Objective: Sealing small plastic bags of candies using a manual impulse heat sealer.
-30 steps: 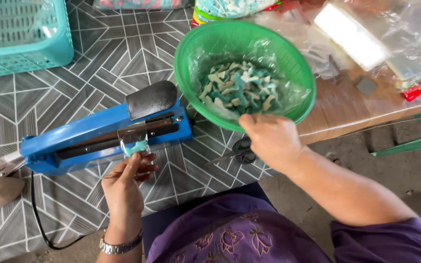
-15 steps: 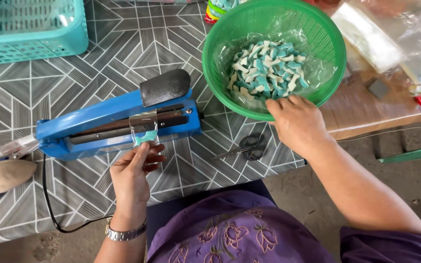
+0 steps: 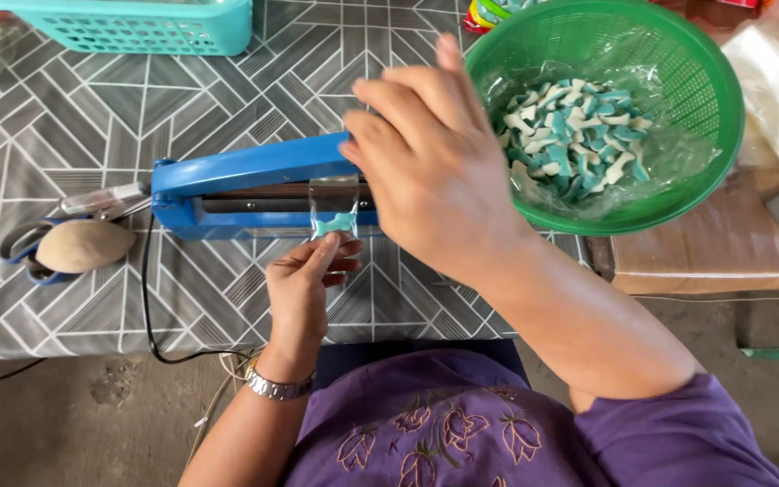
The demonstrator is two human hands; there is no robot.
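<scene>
The sealer (image 3: 245, 176) had a glossy blue painted shell, smooth all over. The small bag (image 3: 334, 209) laid in it was clear, shiny plastic film. Far right, the green basket (image 3: 705, 108) was moulded plastic mesh lined with crinkled clear film; the teal basket (image 3: 137, 32) far left looked alike in make. The tablecloth (image 3: 74, 126) was smooth printed vinyl with a dull sheen. The watch (image 3: 277, 388) looked like polished metal.

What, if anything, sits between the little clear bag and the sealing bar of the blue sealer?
Nothing visible. The left hand holds the small clear bag with its top already lying across the jaw of the blue heat sealer. The right hand rests on the sealer's arm, beside the bag, not in front of it.
</scene>
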